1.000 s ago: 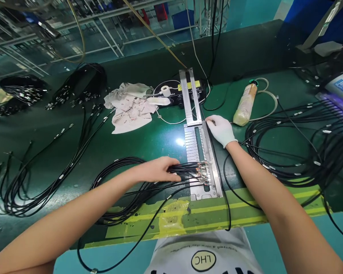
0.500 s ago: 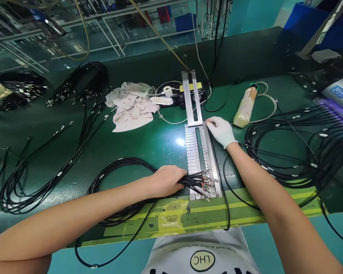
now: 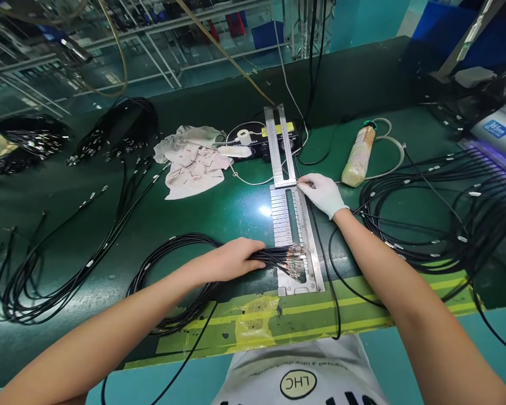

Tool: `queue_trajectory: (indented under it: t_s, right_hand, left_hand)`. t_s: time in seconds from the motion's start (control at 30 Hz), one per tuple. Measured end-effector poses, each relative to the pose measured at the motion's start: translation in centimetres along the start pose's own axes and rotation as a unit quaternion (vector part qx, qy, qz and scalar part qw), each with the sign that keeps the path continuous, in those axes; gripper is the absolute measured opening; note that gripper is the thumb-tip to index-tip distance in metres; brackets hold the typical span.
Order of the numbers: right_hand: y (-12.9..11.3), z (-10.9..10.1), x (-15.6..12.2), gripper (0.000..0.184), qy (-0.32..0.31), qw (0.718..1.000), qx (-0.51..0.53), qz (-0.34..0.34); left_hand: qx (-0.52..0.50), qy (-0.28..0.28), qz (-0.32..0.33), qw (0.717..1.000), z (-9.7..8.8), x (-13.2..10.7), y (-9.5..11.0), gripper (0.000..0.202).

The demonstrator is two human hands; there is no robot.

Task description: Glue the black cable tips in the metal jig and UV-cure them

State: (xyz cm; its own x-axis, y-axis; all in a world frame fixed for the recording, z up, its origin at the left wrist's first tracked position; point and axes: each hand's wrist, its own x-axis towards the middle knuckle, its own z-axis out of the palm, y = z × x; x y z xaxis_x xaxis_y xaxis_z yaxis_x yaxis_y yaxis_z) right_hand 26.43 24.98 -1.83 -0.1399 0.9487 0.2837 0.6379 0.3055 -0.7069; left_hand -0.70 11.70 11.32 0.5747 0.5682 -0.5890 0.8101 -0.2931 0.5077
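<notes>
Near edge: yellow tape (image 3: 255,332) along the front of the green tabletop (image 3: 223,216). Just beyond it, the left hand (image 3: 236,259), bare, fingers wrapped around a black cable bundle (image 3: 272,256). Bundle runs out right past the fingertips; metal connector ends (image 3: 295,261) sit fanned over the lower part of the slotted metal fixture (image 3: 281,219), clear of the fingers. Coiled cable (image 3: 145,270) lies left of that hand, partly under the forearm.

Farther up: right hand (image 3: 324,196), white-gloved, thumb and index drawn close at the fixture's right edge, near the crossbar. Can't tell if they pinch anything. Connectors are below that hand, well apart from it.

Beyond: wrapped bottle (image 3: 358,157) to the right, crumpled white cloth (image 3: 198,163) to the left, black control box (image 3: 257,149) behind the fixture's upper frame.
</notes>
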Motion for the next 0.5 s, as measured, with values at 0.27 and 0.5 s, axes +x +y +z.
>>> queue_trajectory:
  t_s: [0.27, 0.5]
  right_hand:
    - [0.0, 0.0, 0.0, 0.026, 0.003, 1.000, -0.002, -0.010]
    - [0.3, 0.2, -0.1, 0.027, 0.016, 1.000, -0.008, -0.002]
  left_hand:
    - [0.237, 0.149, -0.011, 0.960, 5.8, 1.4, 1.8, 0.053]
    - [0.209, 0.128, -0.044, 0.969, 3.5, -0.2, 4.1, 0.024]
